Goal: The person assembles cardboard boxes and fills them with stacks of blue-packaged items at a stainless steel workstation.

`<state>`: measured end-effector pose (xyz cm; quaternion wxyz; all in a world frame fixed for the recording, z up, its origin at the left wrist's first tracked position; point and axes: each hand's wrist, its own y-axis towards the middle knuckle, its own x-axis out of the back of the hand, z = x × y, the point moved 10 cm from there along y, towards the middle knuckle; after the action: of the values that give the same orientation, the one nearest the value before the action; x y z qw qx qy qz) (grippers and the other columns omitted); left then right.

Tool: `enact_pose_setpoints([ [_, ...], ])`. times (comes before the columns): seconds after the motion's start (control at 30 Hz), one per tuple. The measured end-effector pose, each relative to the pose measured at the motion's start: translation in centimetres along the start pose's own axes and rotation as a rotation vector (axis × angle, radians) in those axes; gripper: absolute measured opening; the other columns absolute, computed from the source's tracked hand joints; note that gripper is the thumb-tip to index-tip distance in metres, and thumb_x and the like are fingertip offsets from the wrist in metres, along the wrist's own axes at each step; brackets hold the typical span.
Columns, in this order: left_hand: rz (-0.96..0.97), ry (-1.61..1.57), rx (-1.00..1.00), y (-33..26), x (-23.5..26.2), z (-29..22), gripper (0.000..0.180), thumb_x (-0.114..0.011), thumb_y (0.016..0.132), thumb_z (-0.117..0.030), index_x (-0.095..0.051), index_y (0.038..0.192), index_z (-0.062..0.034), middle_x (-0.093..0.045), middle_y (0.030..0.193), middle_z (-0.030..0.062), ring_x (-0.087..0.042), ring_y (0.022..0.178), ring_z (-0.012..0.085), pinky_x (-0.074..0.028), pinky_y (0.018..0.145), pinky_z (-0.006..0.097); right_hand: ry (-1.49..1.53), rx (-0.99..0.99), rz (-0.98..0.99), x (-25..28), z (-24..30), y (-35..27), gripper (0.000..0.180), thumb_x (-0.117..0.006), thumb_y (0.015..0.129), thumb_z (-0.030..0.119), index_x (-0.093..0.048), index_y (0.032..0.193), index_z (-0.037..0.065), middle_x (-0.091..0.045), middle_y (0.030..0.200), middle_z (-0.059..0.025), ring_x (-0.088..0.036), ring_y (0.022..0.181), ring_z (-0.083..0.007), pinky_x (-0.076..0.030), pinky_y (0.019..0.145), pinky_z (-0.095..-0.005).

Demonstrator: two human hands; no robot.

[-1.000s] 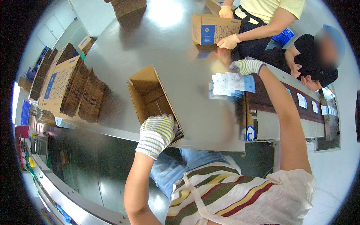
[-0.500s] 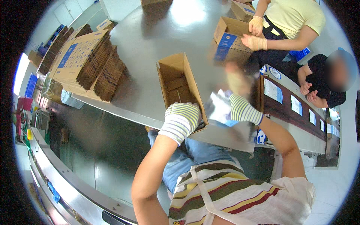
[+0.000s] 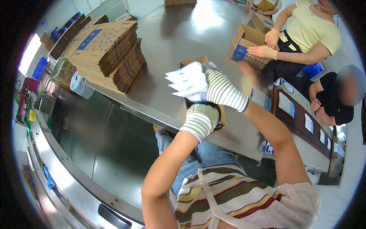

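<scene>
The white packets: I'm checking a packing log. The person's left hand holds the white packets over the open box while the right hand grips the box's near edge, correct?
Not quite. The head view shows the hands swapped: the right hand holds the white packets over the open box, and the left hand is at its near edge.

Striped gloves [image 3: 223,91], white packets [image 3: 185,80], brown box [image 3: 194,61], grey table [image 3: 167,42].

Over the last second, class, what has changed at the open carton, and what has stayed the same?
The right hand has carried the white packets from the table's right side to above the open carton. The left hand has stayed on the carton's near end. The flat carton stack is untouched.
</scene>
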<state>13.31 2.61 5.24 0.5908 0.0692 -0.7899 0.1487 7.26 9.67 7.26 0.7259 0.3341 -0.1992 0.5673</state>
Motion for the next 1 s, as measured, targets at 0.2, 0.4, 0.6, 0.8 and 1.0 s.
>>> enact_pose_setpoints([
  [0.2, -0.087, -0.047, -0.250, -1.1, 4.8, -2.7, 0.027, -0.057, 0.083, -0.027, -0.067, 0.091, -0.0040, -0.068, 0.086, 0.0161, -0.066, 0.079, 0.0311, -0.052, 0.071, 0.040, 1.050, -0.118, 0.219, -1.8, -5.8, -1.0, 0.050, -0.043, 0.088, 0.048, -0.050, 0.125, 0.016, -0.055, 0.125, -0.0079, -0.045, 0.121, -0.0212, -0.011, 0.113, -0.0434],
  [0.4, -0.784, 0.080, -0.090, 1.7, 14.5, 3.0, 0.019, -0.055, 0.086, -0.021, -0.062, 0.093, -0.0058, -0.063, 0.079, 0.0200, -0.061, 0.077, 0.0370, -0.050, 0.071, 0.043, -0.872, -0.146, 0.543, -0.2, 1.8, -1.8, 0.092, -0.069, 0.065, 0.060, -0.040, 0.139, 0.013, -0.046, 0.137, -0.0139, -0.035, 0.131, -0.0332, -0.015, 0.111, -0.0530],
  [0.6, 0.112, 0.257, 0.177, 6.9, 3.6, 6.3, 0.027, -0.048, 0.088, -0.020, -0.069, 0.101, -0.0091, -0.067, 0.101, 0.0166, -0.065, 0.096, 0.0315, -0.051, 0.082, 0.041, -0.548, 0.233, -0.206, 7.8, 11.2, -7.4, 0.074, -0.076, 0.063, 0.053, -0.053, 0.112, 0.003, -0.053, 0.115, -0.0171, -0.048, 0.111, -0.0353, -0.036, 0.099, -0.0470],
  [0.8, 0.469, 0.166, -0.036, 7.9, -1.6, 5.2, 0.036, -0.048, 0.087, -0.029, -0.067, 0.103, -0.0028, -0.061, 0.109, 0.0225, -0.059, 0.105, 0.0343, -0.047, 0.088, 0.041, -0.661, 0.412, -0.040, -1.7, 11.1, -12.1, 0.026, -0.057, 0.079, 0.032, -0.063, 0.089, 0.009, -0.063, 0.087, -0.0082, -0.060, 0.091, -0.0247, -0.042, 0.095, -0.0432],
  [1.0, 0.321, 0.325, -0.093, 5.7, -0.3, 2.9, 0.024, -0.050, 0.084, -0.020, -0.070, 0.084, -0.0069, -0.068, 0.088, 0.0169, -0.066, 0.085, 0.0313, -0.052, 0.076, 0.039, -0.495, 0.406, -0.088, -1.5, 10.1, -12.3, 0.017, -0.052, 0.080, 0.027, -0.062, 0.082, 0.014, -0.060, 0.081, -0.0058, -0.059, 0.086, -0.0229, -0.040, 0.100, -0.0427],
])
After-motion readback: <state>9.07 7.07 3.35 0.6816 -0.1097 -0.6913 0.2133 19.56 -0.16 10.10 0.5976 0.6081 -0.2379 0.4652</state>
